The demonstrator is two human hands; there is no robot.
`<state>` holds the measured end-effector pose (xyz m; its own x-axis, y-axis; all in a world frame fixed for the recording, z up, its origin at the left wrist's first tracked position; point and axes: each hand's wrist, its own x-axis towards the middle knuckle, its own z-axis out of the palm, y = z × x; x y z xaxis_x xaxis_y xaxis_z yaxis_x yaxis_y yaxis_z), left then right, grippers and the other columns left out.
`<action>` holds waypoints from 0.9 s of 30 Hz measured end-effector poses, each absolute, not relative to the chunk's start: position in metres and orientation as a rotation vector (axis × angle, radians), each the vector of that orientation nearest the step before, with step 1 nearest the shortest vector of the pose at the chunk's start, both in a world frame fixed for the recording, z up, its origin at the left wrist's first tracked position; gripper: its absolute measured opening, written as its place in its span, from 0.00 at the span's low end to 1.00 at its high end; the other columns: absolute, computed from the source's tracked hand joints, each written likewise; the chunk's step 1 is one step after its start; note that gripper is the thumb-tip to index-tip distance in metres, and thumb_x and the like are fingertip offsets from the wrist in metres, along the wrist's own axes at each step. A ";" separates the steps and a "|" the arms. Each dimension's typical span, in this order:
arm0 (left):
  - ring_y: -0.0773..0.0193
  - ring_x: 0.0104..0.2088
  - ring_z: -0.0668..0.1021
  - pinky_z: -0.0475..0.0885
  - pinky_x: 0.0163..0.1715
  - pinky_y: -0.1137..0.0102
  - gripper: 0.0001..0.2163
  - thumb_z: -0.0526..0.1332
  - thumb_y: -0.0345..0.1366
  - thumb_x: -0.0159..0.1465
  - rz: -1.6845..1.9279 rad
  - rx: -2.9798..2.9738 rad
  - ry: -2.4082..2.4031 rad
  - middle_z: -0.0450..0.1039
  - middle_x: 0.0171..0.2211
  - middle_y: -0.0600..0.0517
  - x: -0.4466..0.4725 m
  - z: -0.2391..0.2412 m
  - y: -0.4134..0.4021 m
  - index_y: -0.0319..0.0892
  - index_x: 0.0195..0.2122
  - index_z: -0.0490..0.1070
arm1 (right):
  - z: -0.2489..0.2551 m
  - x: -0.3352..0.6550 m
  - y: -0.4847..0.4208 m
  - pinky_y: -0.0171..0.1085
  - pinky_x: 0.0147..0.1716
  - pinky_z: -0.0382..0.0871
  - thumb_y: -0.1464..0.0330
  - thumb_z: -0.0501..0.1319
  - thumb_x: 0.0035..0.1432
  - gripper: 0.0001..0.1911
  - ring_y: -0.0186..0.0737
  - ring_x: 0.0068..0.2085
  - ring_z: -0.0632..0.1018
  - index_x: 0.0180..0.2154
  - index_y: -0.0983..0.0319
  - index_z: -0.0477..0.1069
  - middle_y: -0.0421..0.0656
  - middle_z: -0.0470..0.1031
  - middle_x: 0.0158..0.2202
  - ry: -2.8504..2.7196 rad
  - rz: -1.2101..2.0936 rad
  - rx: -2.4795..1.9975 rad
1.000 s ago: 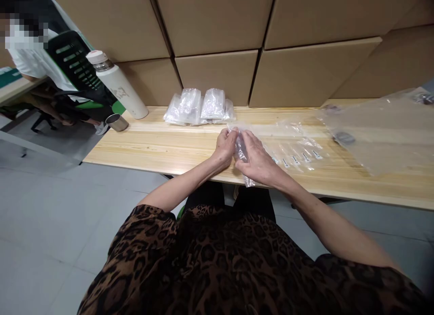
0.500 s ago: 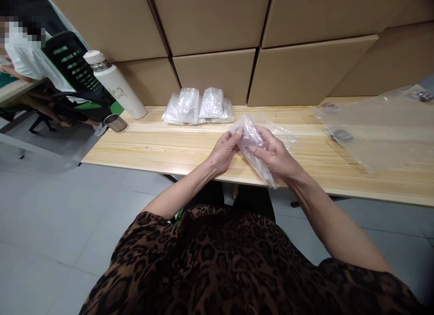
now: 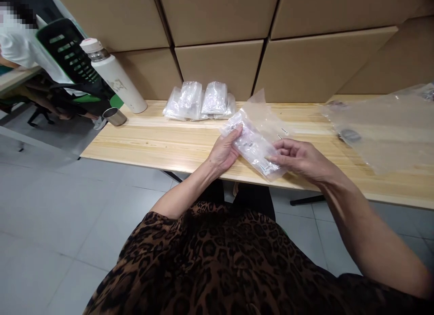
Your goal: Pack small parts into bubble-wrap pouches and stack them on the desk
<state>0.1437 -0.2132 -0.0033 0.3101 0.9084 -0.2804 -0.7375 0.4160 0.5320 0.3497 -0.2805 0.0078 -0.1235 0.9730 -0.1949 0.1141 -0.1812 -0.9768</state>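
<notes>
A stack of clear plastic bags with small parts inside is held between both hands, lifted just above the wooden table. My left hand grips its left end, thumb on top. At the lower right end my right hand pinches the stack with curled fingers. Behind the stack, one loose bag sticks up.
A pile of filled clear bags lies at the table's back by stacked cardboard boxes. A white bottle and a metal cup stand at the far left. A large clear bag covers the right. Another person sits at the far left.
The small bags that lay spread on the table have been gathered into one stack. Both hands have lifted it and turned it flat, the right hand sliding to its lower right end.
</notes>
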 end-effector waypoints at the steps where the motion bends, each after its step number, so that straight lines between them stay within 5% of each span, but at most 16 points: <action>1: 0.64 0.48 0.87 0.74 0.67 0.62 0.06 0.68 0.23 0.67 1.124 0.318 0.602 0.84 0.35 0.53 0.143 -0.003 -0.213 0.37 0.43 0.81 | 0.005 0.356 -0.284 0.37 0.28 0.71 0.47 0.82 0.43 0.31 0.36 0.28 0.76 0.38 0.60 0.76 0.41 0.78 0.29 -1.331 1.354 -1.400; 4: 0.64 0.52 0.86 0.73 0.68 0.63 0.08 0.68 0.24 0.69 1.160 0.268 0.616 0.86 0.39 0.52 0.146 -0.002 -0.213 0.38 0.47 0.82 | -0.003 0.362 -0.297 0.44 0.33 0.76 0.43 0.74 0.53 0.28 0.42 0.31 0.78 0.40 0.60 0.78 0.45 0.79 0.31 -1.458 0.908 -1.586; 8: 0.59 0.64 0.81 0.74 0.68 0.62 0.13 0.66 0.26 0.71 1.200 0.229 0.621 0.85 0.53 0.48 0.150 -0.001 -0.215 0.39 0.55 0.81 | -0.010 0.331 -0.314 0.59 0.55 0.77 0.50 0.65 0.68 0.22 0.57 0.54 0.81 0.53 0.59 0.78 0.53 0.81 0.53 -1.626 0.076 -1.554; 11: 0.58 0.69 0.77 0.77 0.65 0.65 0.14 0.65 0.26 0.72 1.259 0.244 0.630 0.83 0.57 0.48 0.144 0.004 -0.211 0.40 0.57 0.79 | -0.020 0.311 -0.318 0.60 0.63 0.73 0.52 0.68 0.66 0.28 0.59 0.65 0.75 0.62 0.57 0.73 0.53 0.76 0.63 -1.602 0.027 -1.379; 17: 0.60 0.67 0.79 0.81 0.57 0.71 0.14 0.60 0.29 0.76 1.333 0.203 0.641 0.83 0.57 0.48 0.115 0.015 -0.200 0.41 0.60 0.77 | -0.036 0.317 -0.308 0.48 0.53 0.77 0.56 0.69 0.68 0.18 0.44 0.50 0.81 0.55 0.54 0.78 0.45 0.81 0.51 -1.045 0.335 -1.154; 22: 0.61 0.63 0.82 0.82 0.55 0.72 0.13 0.59 0.29 0.77 1.298 0.192 0.670 0.83 0.58 0.49 0.113 0.009 -0.205 0.42 0.59 0.78 | -0.025 0.299 -0.305 0.44 0.45 0.77 0.55 0.74 0.61 0.23 0.43 0.47 0.79 0.55 0.54 0.79 0.44 0.81 0.51 -1.251 0.454 -1.144; 27: 0.65 0.62 0.82 0.81 0.54 0.76 0.09 0.59 0.29 0.77 1.274 0.124 0.665 0.83 0.57 0.49 0.115 0.003 -0.214 0.40 0.51 0.79 | -0.028 0.288 -0.299 0.39 0.33 0.72 0.52 0.73 0.62 0.15 0.36 0.31 0.74 0.37 0.56 0.79 0.40 0.77 0.32 -1.085 0.522 -1.168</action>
<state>0.1152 -0.2144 0.0031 0.1346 0.9105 -0.3910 -0.8415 0.3134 0.4400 0.2881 -0.2986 -0.0284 0.4296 0.8079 0.4035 0.1888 0.3566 -0.9150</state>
